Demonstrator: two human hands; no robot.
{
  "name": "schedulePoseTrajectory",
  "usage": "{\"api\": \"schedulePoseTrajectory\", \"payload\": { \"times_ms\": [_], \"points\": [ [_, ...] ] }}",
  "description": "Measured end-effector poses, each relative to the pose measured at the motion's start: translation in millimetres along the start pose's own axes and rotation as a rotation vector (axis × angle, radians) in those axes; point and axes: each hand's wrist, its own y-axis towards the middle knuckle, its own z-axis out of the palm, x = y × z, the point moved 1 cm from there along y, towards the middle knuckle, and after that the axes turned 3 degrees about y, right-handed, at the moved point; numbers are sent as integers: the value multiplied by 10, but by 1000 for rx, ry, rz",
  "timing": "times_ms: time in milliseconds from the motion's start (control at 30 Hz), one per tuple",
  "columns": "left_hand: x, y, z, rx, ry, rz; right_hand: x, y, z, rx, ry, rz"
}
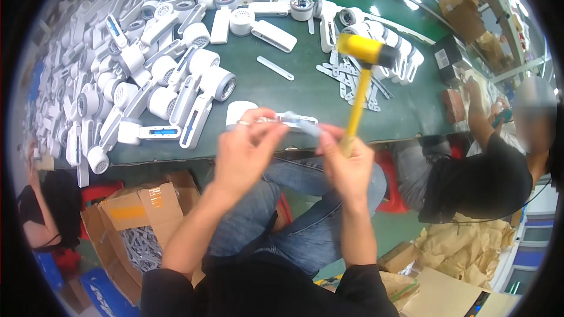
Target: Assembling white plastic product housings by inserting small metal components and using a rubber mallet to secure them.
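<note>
My right hand (349,170) is closed around the wooden lower handle of a yellow mallet (365,53), whose head points up over the table. My right thumb and fingertips also meet one end of a narrow pale grey plastic strip (306,125), blurred by motion. My left hand (247,149) pinches at the other end of that strip. Just beyond my fingers, a white appliance with a round head (239,111) and a straight handle, like a small hair dryer, lies at the table's near edge. My fingers partly hide its handle.
Similar white appliances (161,103) are heaped at left, with more along the back. Grey strips (346,76) lie piled right of centre; one loose strip (275,68) lies mid-table. A cardboard box (132,214) of strips stands below left. Other people sit at both sides.
</note>
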Motion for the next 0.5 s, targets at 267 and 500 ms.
{"api": "schedulePoseTrajectory", "payload": {
  "times_ms": [267, 500],
  "points": [
    [22, 311, -426, -117, 774, 748, 88, 258, -36, 86, -121, 158],
    [267, 558, -423, 154, 600, 764, 87, 241, 156, 84, -251, 86]
  ]
}}
